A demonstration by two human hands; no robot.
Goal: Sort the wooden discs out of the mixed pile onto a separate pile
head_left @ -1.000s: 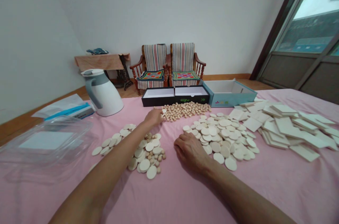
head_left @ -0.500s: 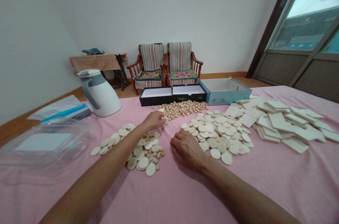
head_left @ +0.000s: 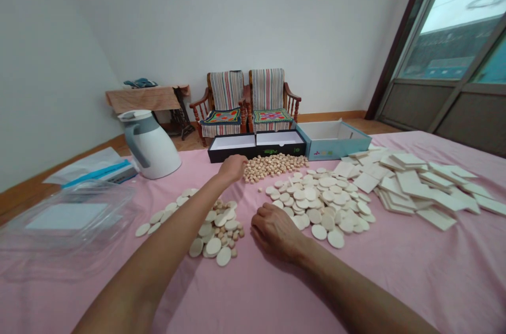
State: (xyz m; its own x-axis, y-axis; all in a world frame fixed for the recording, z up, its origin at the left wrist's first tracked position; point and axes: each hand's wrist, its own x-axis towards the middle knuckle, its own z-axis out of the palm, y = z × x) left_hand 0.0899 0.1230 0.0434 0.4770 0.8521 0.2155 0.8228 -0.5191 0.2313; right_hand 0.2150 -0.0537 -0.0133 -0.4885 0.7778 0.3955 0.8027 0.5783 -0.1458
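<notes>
My left hand reaches far forward to the left edge of a heap of small tan wooden beads, fingers curled down among them; what they hold is hidden. My right hand rests knuckles-up on the pink cloth, fingers curled under, beside the near left edge of a pile of pale round discs. A second, smaller pile of discs mixed with beads lies under my left forearm.
Stacked pale square tiles spread at the right. A black box and a blue box stand open behind the beads. A white jug and a clear plastic tub are at left. Two striped chairs stand beyond.
My left hand drew back slightly from the beads, then returned to the heap's left edge. My right hand stayed put. The view shifted a little.
</notes>
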